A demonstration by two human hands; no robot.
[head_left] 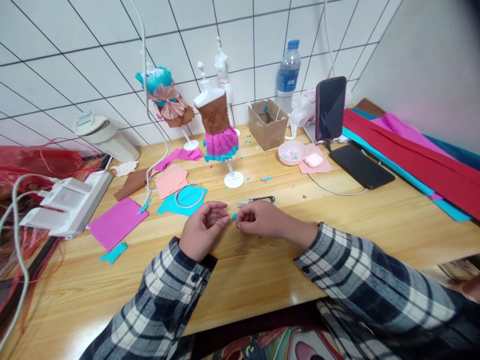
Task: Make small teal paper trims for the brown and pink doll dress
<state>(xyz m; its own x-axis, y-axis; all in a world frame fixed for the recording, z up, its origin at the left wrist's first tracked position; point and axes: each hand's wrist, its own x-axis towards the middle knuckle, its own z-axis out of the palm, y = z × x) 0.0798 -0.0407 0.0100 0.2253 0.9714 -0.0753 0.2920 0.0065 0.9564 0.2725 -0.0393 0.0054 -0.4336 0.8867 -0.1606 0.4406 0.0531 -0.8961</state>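
Observation:
My left hand (204, 227) hovers low over the desk, fingers loosely curled and the thumb apart from the index finger; nothing shows in it. Facing it, my right hand (260, 218) has thumb and fingertips drawn together in a pinch; whatever they may hold is too small to make out. A tiny blue paper scrap (234, 216) is between the two hands, close to the right fingertips; I cannot tell if they touch it. Thread snips (258, 200) with black handles lie just beyond. Farther back stands a mini dress form (217, 117) in a brown top and a magenta paper skirt with blue trim.
Left of my hands lie blue paper (168, 204), a metal ring (189, 195), magenta paper (118, 223) and a power strip (77, 205). Behind are a cardboard box (268, 127), a bead bowl (290, 153) and a bottle (288, 70). Phones (362, 166) and paper strips (412, 150) lie right.

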